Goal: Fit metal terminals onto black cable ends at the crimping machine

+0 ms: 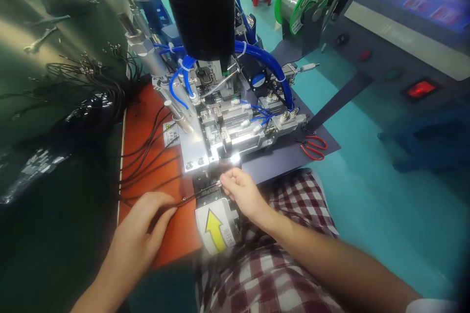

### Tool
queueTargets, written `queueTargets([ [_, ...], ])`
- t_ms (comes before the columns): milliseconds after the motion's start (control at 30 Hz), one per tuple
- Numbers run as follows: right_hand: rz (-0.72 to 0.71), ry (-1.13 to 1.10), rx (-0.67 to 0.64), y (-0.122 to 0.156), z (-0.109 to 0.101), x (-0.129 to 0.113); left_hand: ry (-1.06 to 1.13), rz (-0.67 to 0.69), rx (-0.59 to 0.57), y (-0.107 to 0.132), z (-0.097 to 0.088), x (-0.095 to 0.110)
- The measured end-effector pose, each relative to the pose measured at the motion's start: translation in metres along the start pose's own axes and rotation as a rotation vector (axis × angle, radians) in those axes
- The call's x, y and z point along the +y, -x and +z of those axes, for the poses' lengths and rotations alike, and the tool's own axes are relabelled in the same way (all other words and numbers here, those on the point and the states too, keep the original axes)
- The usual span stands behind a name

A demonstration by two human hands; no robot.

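Black cable (198,193), stretched between both hands at the near edge of the metal machine (238,129). Pinched at its reddish tip between thumb and bent fingers of the right hand (240,190), at about 3 o'clock from that tip. Closed round the same cable further back, between 8 and 9 o'clock: thumb and forefinger of the left hand (149,217). Partly covered by the right fingertips, the tip itself; too small to make out as bare wire or fitting. Lost behind the left hand, the cable's further run. Cannot tell how firmly either hand grips.

At 6 o'clock, just below, a white drum (223,212) with a yellow arrow (216,232), its lettering only partly visible. At 8, an orange tabletop (176,234); between 9 and 10, loose cables (149,142) across it; farther out at 10, a blurred cable heap (84,71). Toward 1, the machine's blue hoses (270,61), with inner parts hidden behind a black tube (198,10), cut off by the top edge. Between 2 and 3, red-handled pliers (305,144). At 5, checked cloth (268,274), cut off below. At 1, well apart, a green reel (299,2); at 2, a screen (422,0), blurred and cut off.
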State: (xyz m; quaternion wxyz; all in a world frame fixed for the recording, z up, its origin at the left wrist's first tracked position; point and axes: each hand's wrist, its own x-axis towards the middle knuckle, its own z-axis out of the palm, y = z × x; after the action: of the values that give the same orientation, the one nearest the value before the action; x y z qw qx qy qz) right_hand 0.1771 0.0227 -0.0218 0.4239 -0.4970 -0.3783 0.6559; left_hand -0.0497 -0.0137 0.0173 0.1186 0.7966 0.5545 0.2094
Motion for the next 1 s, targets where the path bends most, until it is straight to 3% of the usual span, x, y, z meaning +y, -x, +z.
queueTargets([
  [233, 0.007, 0.018, 0.0, 0.001, -0.002, -0.002, -0.092, 0.2, -0.039, 0.005, -0.007, -0.022],
  [367, 0.008, 0.028, 0.007, 0.002, -0.001, -0.002, -0.297, 0.323, 0.053, 0.005, -0.004, -0.015],
  [500, -0.004, 0.046, 0.018, 0.003, 0.001, -0.003, -0.427, 0.274, 0.128, 0.012, 0.003, -0.006],
  [667, -0.036, 0.108, 0.042, 0.004, 0.001, -0.001, -0.395, 0.183, 0.174, 0.019, 0.01, -0.006],
  [1000, -0.02, 0.119, 0.07, 0.004, 0.003, -0.004, -0.402, 0.165, 0.176, 0.021, 0.012, -0.007],
])
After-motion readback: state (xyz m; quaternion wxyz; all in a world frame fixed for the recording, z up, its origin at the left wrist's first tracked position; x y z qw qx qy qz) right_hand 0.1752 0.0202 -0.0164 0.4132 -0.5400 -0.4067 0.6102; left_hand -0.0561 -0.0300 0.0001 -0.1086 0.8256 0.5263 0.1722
